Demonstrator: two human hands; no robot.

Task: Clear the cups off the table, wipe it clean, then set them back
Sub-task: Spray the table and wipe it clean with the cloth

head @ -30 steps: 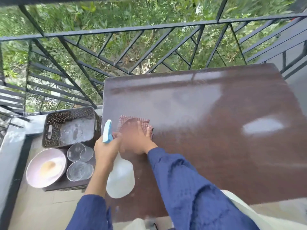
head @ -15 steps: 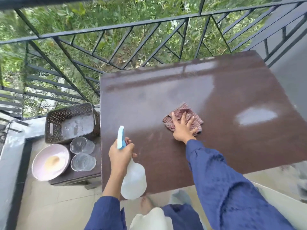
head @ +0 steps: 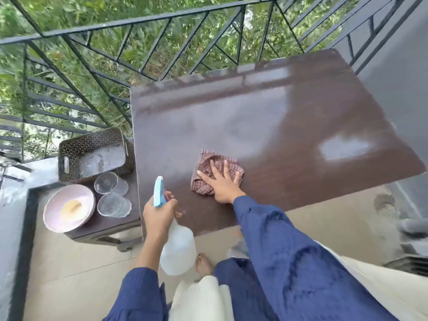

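Now, flat right hand (head: 222, 184) is pressing the checked cloth (head: 208, 163), left hand (head: 159, 213) gripping spray bottle (head: 177, 249); overlap strokes across the surface (head: 278, 126).

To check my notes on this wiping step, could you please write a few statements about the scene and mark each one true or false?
1. The right hand lies flat on the checked cloth on the brown table. True.
2. The left hand holds nothing. False: it grips the spray bottle.
3. The glass cups stand on the brown table. False: they stand on the low side table, beside the pink bowl.
4. The basket sits beyond the cups, nearer the railing. True.
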